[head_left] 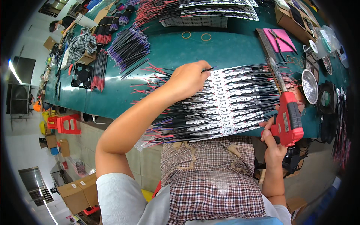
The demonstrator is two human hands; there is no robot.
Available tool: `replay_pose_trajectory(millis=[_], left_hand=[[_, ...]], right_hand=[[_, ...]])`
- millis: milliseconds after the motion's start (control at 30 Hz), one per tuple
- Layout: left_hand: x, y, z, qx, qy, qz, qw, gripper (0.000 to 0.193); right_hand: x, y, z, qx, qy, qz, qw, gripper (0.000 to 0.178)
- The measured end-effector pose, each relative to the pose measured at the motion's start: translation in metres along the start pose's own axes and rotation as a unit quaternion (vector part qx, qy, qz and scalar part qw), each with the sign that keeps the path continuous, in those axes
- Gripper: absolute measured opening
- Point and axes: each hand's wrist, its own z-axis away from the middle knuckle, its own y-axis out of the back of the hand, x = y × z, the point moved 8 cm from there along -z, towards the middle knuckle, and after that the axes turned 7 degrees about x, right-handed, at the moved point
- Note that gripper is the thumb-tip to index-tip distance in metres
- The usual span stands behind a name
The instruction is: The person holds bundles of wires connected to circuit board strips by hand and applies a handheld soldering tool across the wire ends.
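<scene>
A panel of white circuit boards (224, 101) lies in front of me on the bench, rows of black wires with red ends sticking out along both sides. My left hand (189, 79) is closed over the panel's far left part, pinching a black wire (209, 69) between thumb and fingers. At the panel's near right corner, my right hand (273, 140) grips a red and black soldering gun (288, 119). Its long metal barrel points away from me toward the panel's far right corner. Where the tip ends among the wires, I cannot make out contact.
On the green bench (168, 48), a pile of black and purple wires (129, 47) lies far left, near a black fan (81, 75). Stacked wired boards (217, 9) stand at the back. Pliers (278, 40) rest on a pink pad (287, 39); a metal dish (309, 87) stands right.
</scene>
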Motion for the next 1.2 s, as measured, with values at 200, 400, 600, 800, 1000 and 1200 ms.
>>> replay_pose_trajectory(millis=[200,400,600,800,1000,1200], left_hand=[[-0.006,0.005,-0.006,0.111,-0.058,-0.023,0.992,0.024],[-0.001,0.007,-0.011,0.142,-0.097,-0.066,0.983,0.019],[0.000,0.000,-0.012,0.206,-0.149,-0.088,0.963,0.014],[0.000,-0.002,-0.010,0.218,-0.163,-0.108,0.956,0.013],[0.002,-0.003,-0.010,0.216,-0.165,-0.125,0.954,0.011],[0.004,-0.005,-0.012,0.209,-0.173,-0.129,0.954,0.011]], right_hand=[[0.012,-0.013,-0.003,-0.022,-0.033,0.008,0.999,0.055],[0.023,-0.023,0.001,-0.046,-0.061,0.044,0.996,0.045],[0.041,-0.026,0.003,-0.050,-0.074,0.118,0.989,0.030],[0.037,-0.036,-0.003,-0.060,-0.035,0.124,0.990,0.024],[0.042,-0.036,-0.003,-0.085,-0.091,0.140,0.982,0.027],[0.043,-0.037,-0.005,-0.074,-0.097,0.150,0.981,0.031]])
